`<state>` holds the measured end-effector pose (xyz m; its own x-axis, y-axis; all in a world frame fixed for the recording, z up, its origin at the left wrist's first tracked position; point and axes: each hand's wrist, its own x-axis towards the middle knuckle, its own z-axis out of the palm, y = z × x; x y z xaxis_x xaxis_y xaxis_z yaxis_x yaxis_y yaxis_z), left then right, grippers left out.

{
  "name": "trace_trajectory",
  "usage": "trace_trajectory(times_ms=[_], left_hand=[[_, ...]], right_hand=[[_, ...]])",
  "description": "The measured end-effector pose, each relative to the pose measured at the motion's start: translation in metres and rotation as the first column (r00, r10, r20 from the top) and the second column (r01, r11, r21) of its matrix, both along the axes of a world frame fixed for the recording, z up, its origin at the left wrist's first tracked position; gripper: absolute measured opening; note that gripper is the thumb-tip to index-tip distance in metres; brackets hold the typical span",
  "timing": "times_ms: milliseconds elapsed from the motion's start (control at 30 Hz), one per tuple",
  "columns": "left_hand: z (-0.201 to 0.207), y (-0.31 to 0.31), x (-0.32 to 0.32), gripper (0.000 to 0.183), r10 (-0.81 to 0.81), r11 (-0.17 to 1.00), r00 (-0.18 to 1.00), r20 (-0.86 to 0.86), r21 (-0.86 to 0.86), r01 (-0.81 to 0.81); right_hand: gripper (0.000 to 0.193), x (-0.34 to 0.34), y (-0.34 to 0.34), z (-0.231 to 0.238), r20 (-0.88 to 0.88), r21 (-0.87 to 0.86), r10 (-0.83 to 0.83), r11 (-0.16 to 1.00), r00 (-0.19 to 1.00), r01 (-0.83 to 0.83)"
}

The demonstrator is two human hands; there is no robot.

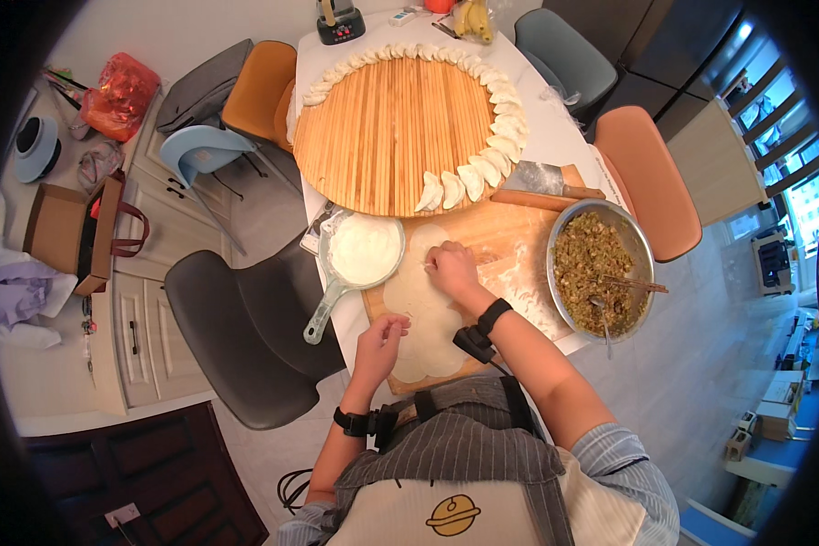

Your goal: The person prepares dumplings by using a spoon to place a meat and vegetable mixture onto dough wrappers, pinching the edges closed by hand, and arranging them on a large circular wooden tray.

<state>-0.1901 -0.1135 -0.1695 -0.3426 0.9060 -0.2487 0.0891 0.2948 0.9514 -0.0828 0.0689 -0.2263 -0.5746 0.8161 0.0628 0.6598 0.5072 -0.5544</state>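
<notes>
My right hand (450, 270) presses down on a round dough wrapper (428, 238) on the floured wooden board (505, 237). More flat wrappers (425, 341) lie in a row along the board's near side. My left hand (382, 338) hovers at the board's left edge with fingers curled and pinched together; whether it holds anything I cannot tell. A metal bowl of minced filling (596, 268) with chopsticks and a spoon sits to the right. Folded dumplings (505, 118) line the rim of a round bamboo tray (391, 127).
A ladle-shaped bowl of flour (364, 250) stands left of the board. A cleaver (541, 177) and a rolling pin (541, 198) lie behind it. Chairs (246, 337) surround the white table; cabinets, bags and a box are on the left.
</notes>
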Motion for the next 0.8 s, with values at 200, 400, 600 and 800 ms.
trace_trajectory(times_ms=[200, 400, 600, 800], left_hand=[[0.0, 0.002, 0.001, 0.021, -0.008, 1.0, 0.999, -0.045, -0.017, 0.007], [-0.007, 0.026, 0.015, 0.051, -0.003, 1.0, 0.689, 0.725, 0.008, -0.004], [0.012, 0.045, 0.062, 0.056, -0.302, 0.944, 0.165, 0.939, 0.271, 0.188], [0.017, 0.065, 0.092, 0.039, -0.2, 0.972, 0.575, 0.794, 0.087, 0.219]], right_hand=[[0.01, 0.016, -0.003, 0.018, -0.329, 0.066, 0.077, 0.996, 0.941, -0.058], [0.01, 0.057, -0.03, 0.075, -0.61, -0.404, -0.121, 0.898, 0.783, -0.175], [0.009, 0.104, -0.057, 0.133, -0.571, -0.72, -0.354, 0.649, 0.741, -0.245], [0.018, 0.167, -0.061, 0.145, -0.483, -0.227, -0.113, 0.974, 0.868, 0.001]])
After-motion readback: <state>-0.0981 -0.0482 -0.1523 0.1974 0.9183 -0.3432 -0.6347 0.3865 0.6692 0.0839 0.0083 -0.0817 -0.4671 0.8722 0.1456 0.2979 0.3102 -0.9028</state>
